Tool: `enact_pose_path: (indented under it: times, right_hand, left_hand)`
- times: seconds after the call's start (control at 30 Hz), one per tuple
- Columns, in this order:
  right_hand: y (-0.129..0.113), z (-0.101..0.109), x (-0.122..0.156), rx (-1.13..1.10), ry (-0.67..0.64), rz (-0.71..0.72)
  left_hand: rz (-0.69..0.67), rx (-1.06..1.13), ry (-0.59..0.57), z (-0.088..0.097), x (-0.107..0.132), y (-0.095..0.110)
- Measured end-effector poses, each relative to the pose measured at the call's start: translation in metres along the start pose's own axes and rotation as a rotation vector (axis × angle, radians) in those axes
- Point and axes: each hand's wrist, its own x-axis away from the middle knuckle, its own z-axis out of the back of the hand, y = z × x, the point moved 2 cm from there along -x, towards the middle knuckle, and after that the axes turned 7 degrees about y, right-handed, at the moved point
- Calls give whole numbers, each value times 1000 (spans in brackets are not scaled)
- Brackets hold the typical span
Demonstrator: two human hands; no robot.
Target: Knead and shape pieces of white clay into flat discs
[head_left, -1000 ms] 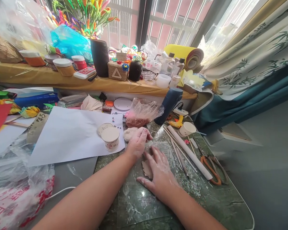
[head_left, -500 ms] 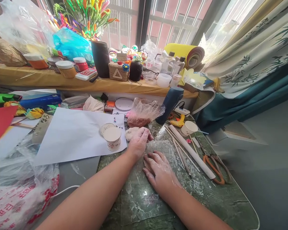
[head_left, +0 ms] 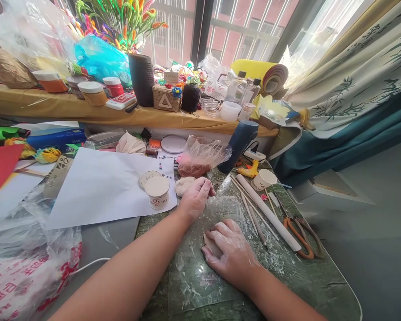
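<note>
The left forearm [head_left: 137, 263] enters low at seven o'clock and slants toward one or two. Its wrist leads to the left hand [head_left: 198, 194], its fingers curled in and their tips partly hidden. The right forearm [head_left: 280, 294] comes in at five o'clock, aiming between ten and eleven. The right hand [head_left: 230, 252] lies palm down at five o'clock from the left, fingers bent, thumb apart and pointing to ten. Whitish residue marks both hands.
</note>
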Motion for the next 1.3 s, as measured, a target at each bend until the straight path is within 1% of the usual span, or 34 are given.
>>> enact_pose_path:
  times: [0.13,0.3,0.4,0.47,0.5,0.53,0.63,0.67,0.7,0.73,0.77,0.87,0.93,1.0,1.07,1.1,1.13,1.17,1.2,1.3]
  right_hand:
    - [0,6,4,-34,-8,63]
    - [6,14,8,-92,-104,138]
    - [18,23,15,-111,-124,173]
    - [32,31,19,-147,-83,126]
    - [40,35,20,-181,-25,53]
    - [48,39,19,-235,62,-62]
    - [67,42,13,-518,407,-555]
    - [69,40,10,-608,482,-693]
    - [68,36,5,-666,511,-780]
    - [65,32,0,-676,492,-807]
    - [60,29,-4,-639,443,-774]
    - [42,23,-6,-435,251,-534]
    - [32,23,1,-374,149,-432]
    - [29,25,10,-384,80,-433]
    - [30,28,14,-467,46,-515]
    - [32,28,12,-546,52,-576]
    - [35,28,8,-648,80,-644]
    - [38,28,1,-764,134,-712]
    - [40,26,-7,-890,230,-784]
    - [47,17,-38,-1177,603,-944]
  left_hand:
    - [9,-2,-12,0,1,0]
    - [13,-2,-11,-1,1,3]
    - [20,-2,-9,-1,1,3]
    - [23,1,-14,-1,1,2]
    - [25,3,-17,-1,1,2]
    - [26,5,-18,-2,1,2]
    - [16,-13,-27,-2,3,4]
    - [9,-26,-34,-3,4,5]
    - [0,-39,-43,-3,4,6]
    - [-7,-48,-50,-3,5,7]
    - [-12,-53,-52,-3,5,8]
    - [-11,-46,-29,-2,5,8]
    - [-1,-37,-11,-1,4,8]
    - [10,-27,-10,-1,3,8]
    - [11,-26,-19,-1,3,8]
    - [6,-28,-28,-1,4,7]
    - [-2,-30,-42,-2,5,7]
    - [-16,-30,-60,-3,7,7]
    - [-36,-24,-85,-3,9,8]
    - [-131,-5,-157,-4,17,13]
